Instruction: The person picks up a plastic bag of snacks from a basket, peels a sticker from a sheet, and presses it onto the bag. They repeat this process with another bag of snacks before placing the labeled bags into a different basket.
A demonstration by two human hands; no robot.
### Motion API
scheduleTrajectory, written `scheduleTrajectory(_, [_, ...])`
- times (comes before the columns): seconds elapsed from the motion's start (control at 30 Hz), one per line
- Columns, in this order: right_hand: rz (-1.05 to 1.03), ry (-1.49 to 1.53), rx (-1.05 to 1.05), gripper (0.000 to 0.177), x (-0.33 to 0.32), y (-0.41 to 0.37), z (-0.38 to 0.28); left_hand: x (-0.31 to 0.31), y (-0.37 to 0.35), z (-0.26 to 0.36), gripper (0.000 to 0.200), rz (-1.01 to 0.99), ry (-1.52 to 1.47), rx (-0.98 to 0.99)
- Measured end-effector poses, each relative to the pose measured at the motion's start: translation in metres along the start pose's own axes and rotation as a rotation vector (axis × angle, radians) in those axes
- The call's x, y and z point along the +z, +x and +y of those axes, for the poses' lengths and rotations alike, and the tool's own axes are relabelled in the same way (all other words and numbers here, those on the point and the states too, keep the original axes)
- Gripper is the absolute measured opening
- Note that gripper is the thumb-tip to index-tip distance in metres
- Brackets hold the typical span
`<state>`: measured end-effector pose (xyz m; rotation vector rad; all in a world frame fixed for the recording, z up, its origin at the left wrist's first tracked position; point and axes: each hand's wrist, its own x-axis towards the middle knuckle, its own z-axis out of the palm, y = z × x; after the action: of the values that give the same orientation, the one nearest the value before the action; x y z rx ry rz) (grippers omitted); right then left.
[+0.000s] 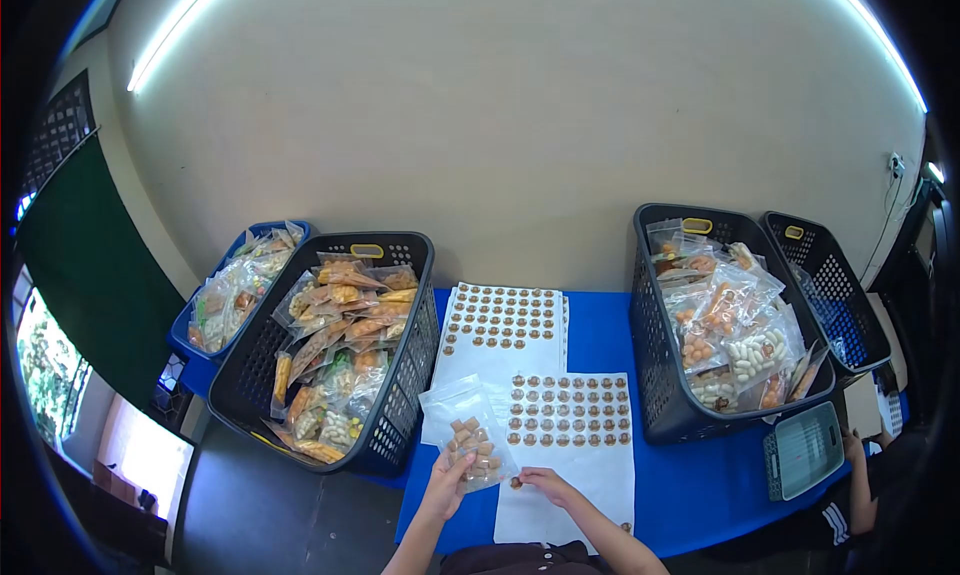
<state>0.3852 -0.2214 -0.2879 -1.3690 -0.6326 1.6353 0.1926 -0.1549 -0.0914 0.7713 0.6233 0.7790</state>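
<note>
My left hand (447, 485) grips a clear zip bag (466, 405) by its lower left side; brown square pieces (477, 447) fill its lower part. The bag is tilted over the left edge of a white sticker sheet (565, 495). My right hand (547, 483) is closed in a pinch just right of the bag, with a small round brown sticker (516, 483) at its fingertips. Rows of such stickers (570, 411) cover the upper part of the sheet. Behind it lies another sticker sheet (500, 355), partly covered by the bag.
A black basket (400, 415) of filled bags stands left, a blue basket (185, 335) behind it. Another full black basket (660, 395) is right, beside a further black basket (850, 275). A grey-green tray (805, 453) and another person's hand (853, 447) are at far right.
</note>
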Motion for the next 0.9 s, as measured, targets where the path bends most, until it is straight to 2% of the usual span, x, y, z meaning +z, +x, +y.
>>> scheduleTrajectory(0.07, [0.119,0.239,0.119,0.016,-0.009,-0.014,-0.003,0.001,0.005,-0.002,0.039,0.004,0.024,-0.007])
scheduleTrajectory(0.17, [0.202,0.346,-0.097,0.013,-0.022,-0.043,-0.045,0.001,0.016,-0.010,0.035,-0.012,0.085,-0.011])
scheduleTrajectory(0.27, [0.232,0.386,-0.354,0.007,-0.011,-0.093,-0.129,0.020,0.023,-0.009,0.033,-0.076,0.090,-0.012])
scheduleTrajectory(0.3, [0.281,0.360,-0.432,0.005,-0.001,-0.109,-0.155,0.026,0.025,-0.009,0.033,-0.096,0.105,-0.007])
scheduleTrajectory(0.43, [0.255,0.230,-0.650,0.008,0.015,-0.147,-0.199,0.049,0.026,-0.009,0.034,-0.192,0.180,-0.025])
scheduleTrajectory(0.67, [0.335,0.117,-0.761,0.010,0.048,-0.168,-0.210,0.076,0.013,-0.005,0.034,-0.298,0.224,-0.063])
scheduleTrajectory(0.77, [0.459,-0.102,-0.856,0.009,0.050,-0.162,-0.198,0.077,0.012,-0.005,0.034,-0.296,0.259,-0.043])
scheduleTrajectory(0.9, [0.580,-0.195,-0.895,0.006,0.063,-0.166,-0.199,0.081,0.007,-0.005,0.035,-0.320,0.251,0.022])
